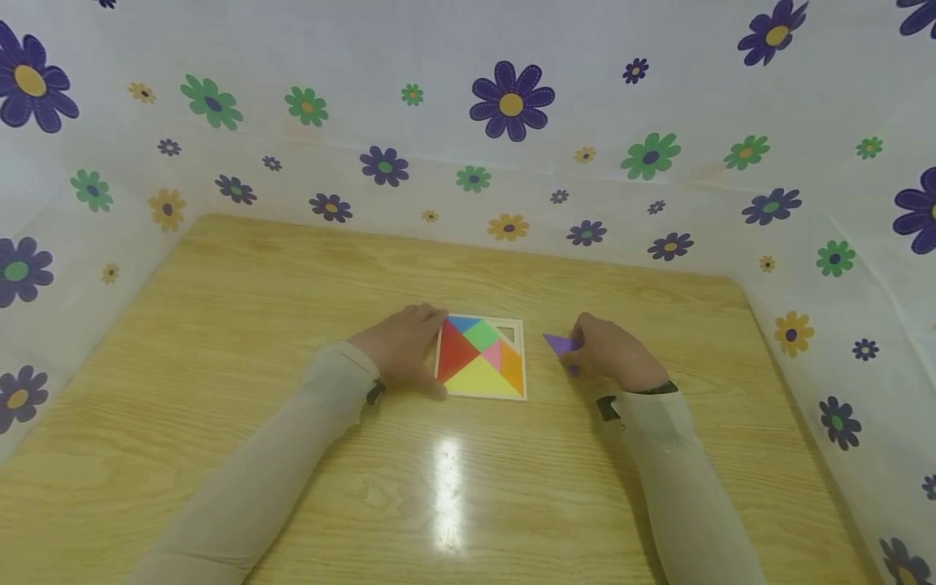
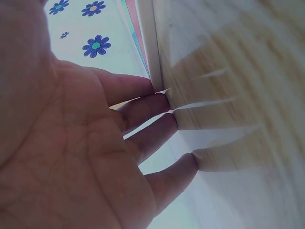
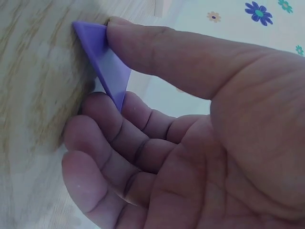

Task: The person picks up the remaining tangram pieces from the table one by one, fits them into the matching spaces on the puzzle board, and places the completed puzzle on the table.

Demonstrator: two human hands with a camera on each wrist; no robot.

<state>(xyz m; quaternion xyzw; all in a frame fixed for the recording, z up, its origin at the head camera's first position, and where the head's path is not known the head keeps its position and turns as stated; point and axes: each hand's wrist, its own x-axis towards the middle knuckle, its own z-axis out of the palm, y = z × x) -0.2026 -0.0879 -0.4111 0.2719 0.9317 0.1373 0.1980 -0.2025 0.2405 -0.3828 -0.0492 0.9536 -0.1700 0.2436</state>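
A square tangram tray (image 1: 525,382) lies flat on the table, filled with red, blue, green, pink, orange and yellow pieces; its upper right corner shows a bare gap. My left hand (image 1: 402,349) rests along the tray's left side, thumb by the lower corner and fingers by the upper one. In the left wrist view, extended fingertips touch the table, the index finger against the tray's edge (image 2: 150,47). To the tray's right, my right hand (image 1: 613,351) pinches a purple triangle tangram piece (image 3: 107,62) between thumb and fingers, tilted close above the tabletop.
The wooden table (image 1: 292,268) is enclosed at the back and both sides by a white sheet (image 1: 439,49) printed with flowers. Light reflects off the wood in front of the tray.
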